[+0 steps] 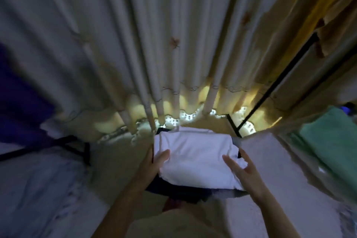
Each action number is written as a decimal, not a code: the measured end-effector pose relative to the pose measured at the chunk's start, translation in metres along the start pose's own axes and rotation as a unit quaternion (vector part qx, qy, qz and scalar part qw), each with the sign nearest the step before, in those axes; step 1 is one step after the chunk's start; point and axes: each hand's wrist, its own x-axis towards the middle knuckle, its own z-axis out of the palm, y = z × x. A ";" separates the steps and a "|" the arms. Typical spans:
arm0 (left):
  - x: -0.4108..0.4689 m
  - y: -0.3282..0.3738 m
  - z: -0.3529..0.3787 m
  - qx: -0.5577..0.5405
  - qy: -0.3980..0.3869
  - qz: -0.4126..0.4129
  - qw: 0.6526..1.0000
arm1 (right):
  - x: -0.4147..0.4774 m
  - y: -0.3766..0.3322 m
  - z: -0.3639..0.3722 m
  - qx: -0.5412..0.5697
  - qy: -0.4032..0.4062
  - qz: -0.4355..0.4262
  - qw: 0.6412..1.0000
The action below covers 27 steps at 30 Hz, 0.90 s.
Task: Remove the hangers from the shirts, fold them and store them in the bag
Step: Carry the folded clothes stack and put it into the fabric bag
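Observation:
A folded white shirt [195, 158] lies low in the middle of the head view, on top of a dark bag [179, 192] whose dark rim shows below and at the shirt's sides. My left hand [155, 164] holds the shirt's left edge, thumb on top and fingers under it. My right hand [244, 174] is at the shirt's right edge with its fingers spread and nearly straight, touching the crumpled corner. No hanger is visible.
A pleated cream curtain [154, 44] hangs right behind the bag. A black metal rack frame [274, 85] slants at the right. Pale cloth [270, 160] hangs right of the bag, green cloth [332, 141] further right, and purple cloth [17, 102] at the left.

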 end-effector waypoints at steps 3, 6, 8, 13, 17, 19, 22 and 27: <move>-0.050 -0.020 -0.067 -0.044 0.121 0.003 0.992 | -0.003 -0.023 0.070 -0.052 -0.110 -0.024 0.992; -0.080 -0.029 -0.108 -0.081 0.165 0.018 0.983 | -0.006 -0.031 0.116 -0.081 -0.150 -0.057 0.984; -0.116 -0.044 -0.151 -0.115 0.221 0.010 0.968 | -0.021 -0.041 0.173 -0.112 -0.219 -0.079 0.966; -0.187 -0.083 -0.252 -0.135 0.349 -0.034 0.927 | -0.064 -0.071 0.306 -0.168 -0.373 -0.099 0.907; -0.232 -0.105 -0.340 -0.167 0.408 -0.032 0.897 | -0.106 -0.084 0.418 -0.203 -0.421 -0.130 0.875; -0.246 -0.113 -0.388 -0.175 0.425 -0.024 0.888 | -0.127 -0.087 0.474 -0.211 -0.434 -0.137 0.865; -0.256 -0.119 -0.456 -0.169 0.448 -0.024 0.877 | -0.153 -0.095 0.546 -0.216 -0.442 -0.142 0.859; -0.268 -0.131 -0.543 -0.179 0.467 -0.029 0.865 | -0.172 -0.115 0.643 -0.229 -0.465 -0.155 0.841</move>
